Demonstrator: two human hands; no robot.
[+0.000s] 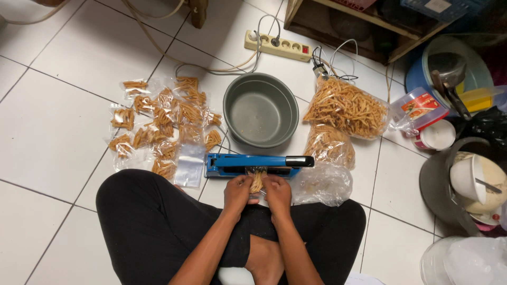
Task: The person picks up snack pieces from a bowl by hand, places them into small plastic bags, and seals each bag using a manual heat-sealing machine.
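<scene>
I sit cross-legged on a white tiled floor. My left hand [237,192] and my right hand [278,192] both pinch a small clear packet of golden snack sticks [257,180], its top tucked under the arm of a blue heat sealer [253,162] with a black handle at its right end. The sealer lies just in front of my knees.
Several filled small packets [158,124] lie at the left, with an unfilled bag [190,166] beside them. A grey metal bowl [260,110] sits behind the sealer. Big bags of sticks [346,108] lie right. A power strip [277,46], tubs and dishes [465,179] crowd the far right.
</scene>
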